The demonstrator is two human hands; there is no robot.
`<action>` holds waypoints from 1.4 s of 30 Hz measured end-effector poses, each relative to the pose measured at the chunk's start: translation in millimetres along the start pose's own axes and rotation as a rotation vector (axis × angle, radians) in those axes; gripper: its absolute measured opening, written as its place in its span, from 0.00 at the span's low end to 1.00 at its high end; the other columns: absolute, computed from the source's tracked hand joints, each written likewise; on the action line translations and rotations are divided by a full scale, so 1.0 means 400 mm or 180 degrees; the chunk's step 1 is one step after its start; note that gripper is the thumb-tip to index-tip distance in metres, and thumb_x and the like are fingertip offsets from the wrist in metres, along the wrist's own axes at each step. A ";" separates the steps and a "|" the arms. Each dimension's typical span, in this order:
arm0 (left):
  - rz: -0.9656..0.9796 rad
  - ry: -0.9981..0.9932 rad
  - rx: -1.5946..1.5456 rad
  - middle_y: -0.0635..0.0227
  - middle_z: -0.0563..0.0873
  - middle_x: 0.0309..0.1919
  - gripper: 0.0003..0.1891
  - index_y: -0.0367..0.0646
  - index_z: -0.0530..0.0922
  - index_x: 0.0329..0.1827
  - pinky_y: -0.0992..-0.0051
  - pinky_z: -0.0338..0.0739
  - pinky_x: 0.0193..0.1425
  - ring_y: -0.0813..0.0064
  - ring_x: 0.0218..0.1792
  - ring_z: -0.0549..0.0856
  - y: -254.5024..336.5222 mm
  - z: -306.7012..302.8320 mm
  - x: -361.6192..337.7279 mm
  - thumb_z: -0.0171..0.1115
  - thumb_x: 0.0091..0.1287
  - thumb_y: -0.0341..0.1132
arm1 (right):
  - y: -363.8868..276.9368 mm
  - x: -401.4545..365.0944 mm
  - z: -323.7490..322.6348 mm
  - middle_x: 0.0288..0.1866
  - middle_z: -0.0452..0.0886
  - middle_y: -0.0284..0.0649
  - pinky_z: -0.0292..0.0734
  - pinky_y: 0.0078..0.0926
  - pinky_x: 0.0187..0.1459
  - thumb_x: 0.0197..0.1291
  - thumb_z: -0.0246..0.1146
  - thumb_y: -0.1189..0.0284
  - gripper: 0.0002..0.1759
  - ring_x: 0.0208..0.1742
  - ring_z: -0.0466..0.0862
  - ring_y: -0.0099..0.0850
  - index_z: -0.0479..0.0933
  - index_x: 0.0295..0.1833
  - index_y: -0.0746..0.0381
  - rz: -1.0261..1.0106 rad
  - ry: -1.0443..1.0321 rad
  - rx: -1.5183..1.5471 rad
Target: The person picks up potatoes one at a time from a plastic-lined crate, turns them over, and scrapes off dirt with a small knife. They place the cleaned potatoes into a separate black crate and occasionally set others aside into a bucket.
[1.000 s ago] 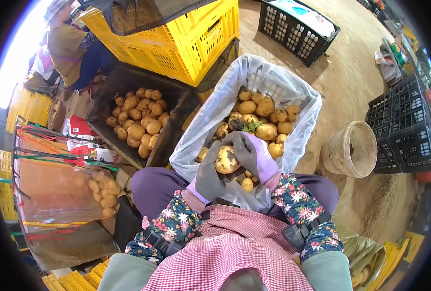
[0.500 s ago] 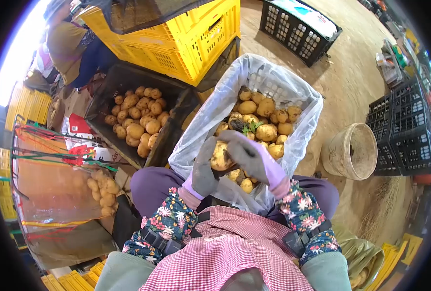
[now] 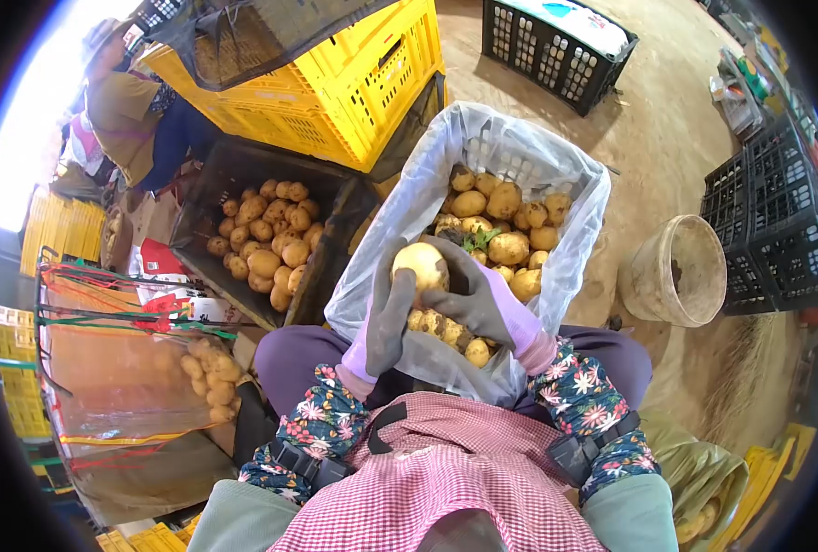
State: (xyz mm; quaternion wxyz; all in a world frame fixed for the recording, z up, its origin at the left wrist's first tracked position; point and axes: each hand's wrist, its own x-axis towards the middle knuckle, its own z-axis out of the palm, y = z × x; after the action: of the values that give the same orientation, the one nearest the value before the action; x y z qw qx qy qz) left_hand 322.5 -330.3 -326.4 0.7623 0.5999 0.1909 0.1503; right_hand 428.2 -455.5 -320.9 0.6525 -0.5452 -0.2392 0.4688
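Note:
Between my two gloved hands is a large pale potato (image 3: 420,267), held above the near part of a crate lined with clear plastic (image 3: 570,267). My left hand (image 3: 389,308) wraps its left side, thumb across the front. My right hand (image 3: 476,293) closes on its right and lower side. Both gloves are grey with lilac cuffs. Inside the crate lie several soil-marked potatoes (image 3: 508,247), some hidden under my hands. A sprig of green leaves (image 3: 480,240) rests among them.
A dark crate of potatoes (image 3: 271,235) stands left, beside stacked yellow crates (image 3: 363,92). A dirty white bucket (image 3: 674,271) and black crates (image 3: 763,230) are on the right. A clear bag with potatoes (image 3: 211,377) sits at left. Another person (image 3: 133,110) sits at upper left.
The potato has turned in my hands, showing a cleaner pale side, and has moved up slightly. My right hand has shifted lower around it. The whole view has tilted a little.

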 end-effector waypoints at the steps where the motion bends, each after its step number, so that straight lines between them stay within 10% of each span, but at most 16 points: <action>1: -0.0004 -0.0002 0.0005 0.61 0.69 0.64 0.26 0.36 0.60 0.70 0.71 0.64 0.68 0.72 0.64 0.70 -0.007 0.001 -0.004 0.42 0.77 0.45 | 0.001 -0.002 -0.005 0.58 0.76 0.37 0.73 0.26 0.57 0.63 0.64 0.57 0.34 0.57 0.75 0.26 0.63 0.70 0.61 -0.0303 0.0092 -0.0900; 19: -0.0145 -0.0197 0.0694 0.66 0.77 0.53 0.26 0.38 0.71 0.62 0.75 0.70 0.61 0.77 0.54 0.76 -0.047 -0.047 -0.015 0.50 0.74 0.52 | -0.020 -0.005 -0.025 0.31 0.77 0.28 0.70 0.17 0.32 0.65 0.60 0.65 0.19 0.31 0.73 0.17 0.78 0.52 0.71 0.0778 0.0308 -0.0406; 23: -0.0278 -0.0158 0.0939 0.66 0.77 0.52 0.25 0.37 0.72 0.60 0.76 0.70 0.60 0.77 0.53 0.76 -0.047 -0.051 -0.014 0.51 0.73 0.51 | -0.026 0.002 -0.011 0.29 0.79 0.32 0.73 0.18 0.32 0.62 0.61 0.65 0.18 0.29 0.75 0.18 0.80 0.46 0.71 0.0509 0.0121 -0.1634; 25: -0.0280 -0.0300 0.0544 0.65 0.78 0.52 0.25 0.37 0.72 0.60 0.76 0.71 0.59 0.77 0.53 0.76 -0.063 -0.059 -0.019 0.49 0.74 0.50 | 0.028 0.012 -0.025 0.27 0.79 0.33 0.72 0.17 0.30 0.61 0.60 0.68 0.15 0.28 0.76 0.19 0.80 0.44 0.70 0.0839 0.0564 -0.0287; 31: -0.0716 -0.0122 -0.0236 0.66 0.79 0.48 0.27 0.37 0.71 0.59 0.77 0.76 0.52 0.79 0.47 0.80 -0.043 -0.045 -0.010 0.44 0.75 0.54 | 0.052 0.011 -0.045 0.43 0.81 0.37 0.75 0.17 0.42 0.61 0.63 0.64 0.25 0.39 0.80 0.21 0.75 0.57 0.73 0.1031 0.0193 0.0487; 33: -0.1115 0.0014 -0.0675 0.67 0.80 0.46 0.29 0.37 0.72 0.58 0.78 0.78 0.49 0.80 0.44 0.82 -0.039 -0.029 -0.008 0.42 0.75 0.57 | 0.057 0.008 0.001 0.42 0.84 0.46 0.77 0.28 0.45 0.59 0.62 0.56 0.30 0.42 0.83 0.33 0.75 0.56 0.72 0.0045 0.0373 -0.0856; 37: -0.0462 0.0504 -0.0322 0.67 0.82 0.41 0.28 0.40 0.75 0.51 0.79 0.81 0.43 0.78 0.38 0.84 -0.109 -0.017 0.002 0.41 0.75 0.58 | 0.015 0.004 0.030 0.52 0.81 0.43 0.77 0.19 0.48 0.61 0.60 0.68 0.28 0.48 0.81 0.24 0.69 0.63 0.74 0.0705 0.0597 -0.1667; 42: -0.0699 0.0319 -0.0511 0.68 0.81 0.42 0.28 0.38 0.75 0.52 0.79 0.79 0.45 0.80 0.40 0.83 -0.069 -0.017 0.007 0.41 0.75 0.58 | 0.062 0.014 -0.016 0.53 0.80 0.44 0.76 0.22 0.52 0.59 0.59 0.72 0.30 0.50 0.80 0.25 0.66 0.66 0.72 0.0543 0.0088 0.0077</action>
State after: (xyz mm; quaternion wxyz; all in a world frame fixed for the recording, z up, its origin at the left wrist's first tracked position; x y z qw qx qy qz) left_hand 321.8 -329.5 -355.1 0.8092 0.5042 0.2805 0.1105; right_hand 427.4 -454.5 -347.3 0.6199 -0.5621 -0.1772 0.5179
